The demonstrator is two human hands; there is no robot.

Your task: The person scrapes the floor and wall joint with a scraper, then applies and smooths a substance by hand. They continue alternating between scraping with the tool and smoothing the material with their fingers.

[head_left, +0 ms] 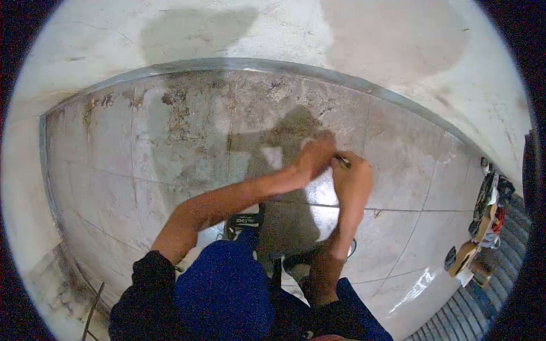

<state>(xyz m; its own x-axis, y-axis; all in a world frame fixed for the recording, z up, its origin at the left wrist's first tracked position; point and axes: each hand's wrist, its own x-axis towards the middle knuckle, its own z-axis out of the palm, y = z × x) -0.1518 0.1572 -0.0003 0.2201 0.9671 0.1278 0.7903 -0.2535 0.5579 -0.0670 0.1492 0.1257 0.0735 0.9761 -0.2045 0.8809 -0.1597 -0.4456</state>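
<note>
My left hand (317,156) is in front of me, its fingers curled and blurred by motion. What it holds, if anything, is hidden. Right beside it, my right hand (351,179) has its fingers closed around a small dark thin thing (343,161), too small to name. The two hands meet or nearly touch at the fingertips, above the stained tile floor (398,153). Below my forearms shows a dark sandal strap (245,219) with white lettering, on my foot. Blue cloth (222,290) covers my bent knee.
A pale wall (284,34) with shadows on it rises ahead, a grey strip (296,69) along its base. At the right, assorted items with cardboard (467,253) lie beside a ribbed grey surface (506,267). A thin dark rod (94,310) stands at the lower left.
</note>
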